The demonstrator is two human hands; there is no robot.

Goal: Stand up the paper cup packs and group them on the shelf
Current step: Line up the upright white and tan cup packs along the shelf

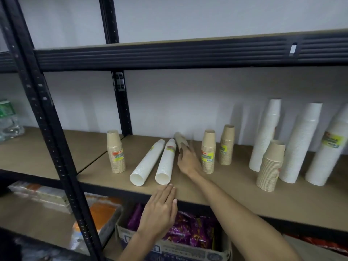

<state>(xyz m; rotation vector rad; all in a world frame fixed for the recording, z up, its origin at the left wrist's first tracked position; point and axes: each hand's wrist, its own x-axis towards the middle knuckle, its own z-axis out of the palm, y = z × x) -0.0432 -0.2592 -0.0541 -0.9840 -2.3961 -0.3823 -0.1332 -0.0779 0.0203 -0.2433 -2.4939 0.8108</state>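
- Right hand [188, 161] reaches across the shelf [216, 187] to the near end of a brown cup pack [179, 140] that lies on its side. The fingers touch that end, but blur hides whether they close round it.
- Left hand [160, 210] is flat with the fingers straight and together and holds nothing. Its fingertips are at the shelf's front edge, just below the open mouth of a white pack.
- Two white cup packs lie flat side by side with their mouths toward the front: the left white pack [147, 163] and the right white pack [166, 161]. The lying brown pack is just beside the right one, further back.
- Four brown packs stand upright:
  - one alone at the left [115, 153];
  - one just right of the right hand [208, 151];
  - one behind that [227, 146];
  - one near the front at the right [271, 166].
- Three tall white packs stand at the right end: the first [266, 134], the second [301, 144] and the third [327, 153]. The front brown pack stands against the first two.
- On the lower shelf a cardboard box [169, 250] holds purple packets [190, 230], and orange packets [101, 210] lie to its left.
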